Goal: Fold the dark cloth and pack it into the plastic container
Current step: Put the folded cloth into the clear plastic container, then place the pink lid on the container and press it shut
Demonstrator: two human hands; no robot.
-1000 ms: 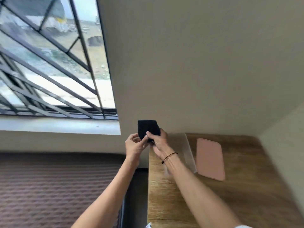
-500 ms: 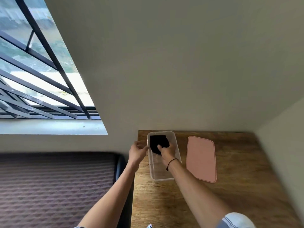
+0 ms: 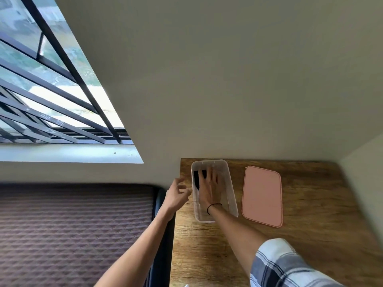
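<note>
One clear plastic container (image 3: 213, 190) is sitting on one wooden table (image 3: 310, 214), with one dark cloth (image 3: 198, 180) lying inside it. One pink lid (image 3: 262, 195) is lying beside it. Two hands are showing, the left hand (image 3: 176, 195) and the right hand (image 3: 209, 188).

No writing, label, brand, number or sign can be read anywhere in this view. The clear plastic container (image 3: 213, 164) shows plain walls, the pink lid (image 3: 262, 195) beside it is a blank surface, and the wooden table (image 3: 310, 204) shows only its grain. The checked sleeve (image 3: 284, 266) carries a woven pattern and no print. The dark cloth (image 3: 196, 179) in the container is plain where it shows. The wall and the window bars (image 3: 62, 59) bear no markings, and what lies outside the glass is too blurred to make out any lettering.
</note>
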